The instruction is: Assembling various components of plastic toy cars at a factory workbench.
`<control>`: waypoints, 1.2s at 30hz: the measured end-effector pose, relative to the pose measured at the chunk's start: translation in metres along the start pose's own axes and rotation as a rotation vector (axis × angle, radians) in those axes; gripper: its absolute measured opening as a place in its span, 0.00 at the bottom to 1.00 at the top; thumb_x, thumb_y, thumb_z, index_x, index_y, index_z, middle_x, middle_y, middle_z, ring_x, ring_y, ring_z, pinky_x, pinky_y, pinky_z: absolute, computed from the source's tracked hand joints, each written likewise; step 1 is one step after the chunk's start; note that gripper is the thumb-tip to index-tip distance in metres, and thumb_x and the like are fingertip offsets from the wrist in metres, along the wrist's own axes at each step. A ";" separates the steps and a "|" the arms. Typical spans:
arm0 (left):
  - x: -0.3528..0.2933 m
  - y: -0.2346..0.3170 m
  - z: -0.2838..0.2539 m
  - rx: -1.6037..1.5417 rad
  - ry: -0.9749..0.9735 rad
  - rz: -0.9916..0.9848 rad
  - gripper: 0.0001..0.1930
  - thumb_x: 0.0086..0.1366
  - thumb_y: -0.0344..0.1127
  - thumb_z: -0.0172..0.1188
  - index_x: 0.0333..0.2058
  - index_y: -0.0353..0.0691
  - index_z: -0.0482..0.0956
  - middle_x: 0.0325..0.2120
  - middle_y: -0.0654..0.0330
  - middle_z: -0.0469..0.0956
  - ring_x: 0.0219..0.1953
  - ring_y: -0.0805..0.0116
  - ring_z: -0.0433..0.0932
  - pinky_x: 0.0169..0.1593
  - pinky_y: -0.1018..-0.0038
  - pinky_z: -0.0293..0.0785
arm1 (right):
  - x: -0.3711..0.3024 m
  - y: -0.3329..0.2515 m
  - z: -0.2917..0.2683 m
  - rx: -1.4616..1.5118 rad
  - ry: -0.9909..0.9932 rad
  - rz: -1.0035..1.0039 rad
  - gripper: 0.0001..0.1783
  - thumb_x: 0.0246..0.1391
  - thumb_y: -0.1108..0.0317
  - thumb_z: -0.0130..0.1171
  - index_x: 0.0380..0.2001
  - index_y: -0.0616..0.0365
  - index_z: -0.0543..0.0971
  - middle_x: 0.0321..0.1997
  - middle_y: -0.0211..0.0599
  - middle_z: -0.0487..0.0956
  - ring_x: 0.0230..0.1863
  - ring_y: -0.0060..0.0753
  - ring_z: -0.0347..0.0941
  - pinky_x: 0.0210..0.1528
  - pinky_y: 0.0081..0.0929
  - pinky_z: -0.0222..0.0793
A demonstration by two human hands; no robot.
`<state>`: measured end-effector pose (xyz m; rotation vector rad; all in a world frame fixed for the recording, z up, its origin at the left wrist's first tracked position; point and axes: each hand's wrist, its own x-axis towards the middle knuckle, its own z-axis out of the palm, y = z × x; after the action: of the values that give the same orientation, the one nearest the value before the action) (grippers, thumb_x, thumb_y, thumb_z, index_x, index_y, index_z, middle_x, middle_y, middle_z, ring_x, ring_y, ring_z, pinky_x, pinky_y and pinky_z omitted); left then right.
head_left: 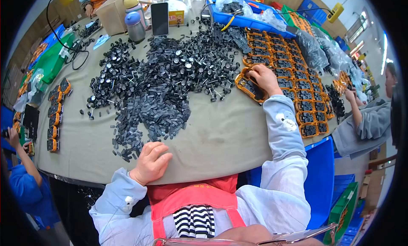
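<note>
My right hand [264,79] is closed on the edge of an orange toy car body [247,87] with a black inside, tilted at the near corner of the rows. Similar orange-and-black car bodies [304,95] lie side by side in a block to its right. My left hand [152,162] rests near the table's front edge with fingers curled; whatever it may hold is hidden. Just beyond it spreads a heap of small flat black pieces [165,110]. Black wheels on metal axles [117,74] are piled around that heap.
A short column of car bodies [54,118] stands at the left. At the back are a phone [160,19], a bottle [135,27] and a blue tray [255,21] with plastic bags. Blue bins [318,174] flank my right side. Other people work at both sides.
</note>
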<state>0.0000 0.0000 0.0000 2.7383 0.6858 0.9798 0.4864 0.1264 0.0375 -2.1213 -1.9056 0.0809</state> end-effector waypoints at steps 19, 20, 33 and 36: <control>-0.020 0.011 -0.002 0.077 0.075 -0.149 0.09 0.54 0.25 0.65 0.35 0.40 0.80 0.36 0.58 0.76 0.41 0.57 0.75 0.46 0.64 0.70 | -0.195 -0.100 0.000 -0.156 0.266 -0.415 0.22 0.49 0.68 0.67 0.48 0.58 0.78 0.54 0.42 0.76 0.55 0.49 0.72 0.59 0.43 0.65; -0.017 0.014 -0.005 0.119 0.083 -0.190 0.08 0.54 0.26 0.65 0.35 0.40 0.80 0.36 0.59 0.76 0.41 0.58 0.75 0.45 0.64 0.69 | -0.199 -0.101 0.000 -0.145 0.262 -0.422 0.22 0.49 0.68 0.67 0.48 0.58 0.78 0.54 0.42 0.76 0.55 0.49 0.72 0.59 0.43 0.65; -0.002 0.012 0.000 0.243 -0.070 -0.420 0.05 0.56 0.32 0.66 0.31 0.41 0.81 0.33 0.60 0.75 0.41 0.58 0.73 0.44 0.65 0.68 | -0.240 -0.152 0.004 0.252 0.001 -0.533 0.27 0.38 0.72 0.71 0.47 0.55 0.79 0.57 0.39 0.76 0.58 0.50 0.69 0.60 0.43 0.63; 0.004 0.002 0.000 0.182 -0.153 -0.466 0.05 0.56 0.32 0.64 0.31 0.40 0.81 0.34 0.58 0.76 0.41 0.55 0.74 0.45 0.63 0.70 | -0.239 -0.158 0.006 0.285 -0.023 -0.554 0.27 0.37 0.71 0.72 0.46 0.53 0.80 0.57 0.37 0.76 0.57 0.47 0.70 0.60 0.43 0.63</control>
<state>0.0039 0.0001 0.0031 2.5696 1.3583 0.6223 0.3029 -0.0937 0.0353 -1.3675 -2.2644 0.2426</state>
